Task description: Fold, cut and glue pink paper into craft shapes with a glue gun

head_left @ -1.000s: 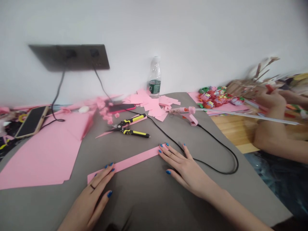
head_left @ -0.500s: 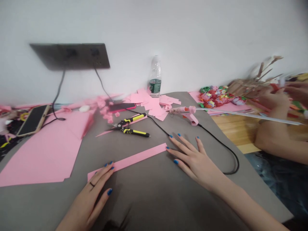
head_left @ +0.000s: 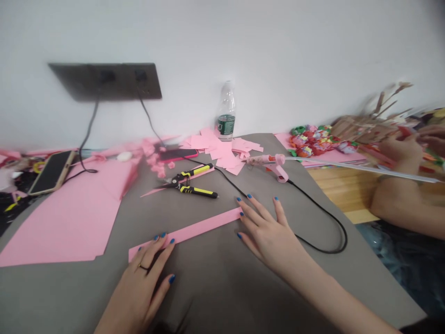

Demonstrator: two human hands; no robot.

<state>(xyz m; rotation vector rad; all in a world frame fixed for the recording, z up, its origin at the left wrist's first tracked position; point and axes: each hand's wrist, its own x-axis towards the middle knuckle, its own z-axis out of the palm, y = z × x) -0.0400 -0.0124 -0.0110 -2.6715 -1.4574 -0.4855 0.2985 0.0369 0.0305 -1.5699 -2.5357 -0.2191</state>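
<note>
A long pink paper strip lies slantwise on the grey table in front of me. My left hand rests on its left part, fingers stretched out and fingertips touching the paper. At the strip's right end is my right hand, fingers spread, with a fingertip at the paper's edge. Neither hand grips anything. Just beyond the strip lie black-and-yellow pruning shears, handles apart, over a thin pink scrap. A pink glue gun with a long clear glue stick lies past my right hand, its black cord curving around on the right.
Large pink sheets and a phone lie at left. Cut pink pieces surround a plastic bottle. Colourful paper flowers sit at the back right, near a co-worker's hand. A socket panel is on the wall.
My right hand has shifted slightly left over the strip's end. My left hand has slid a little right along the paper. The view has moved slightly.
</note>
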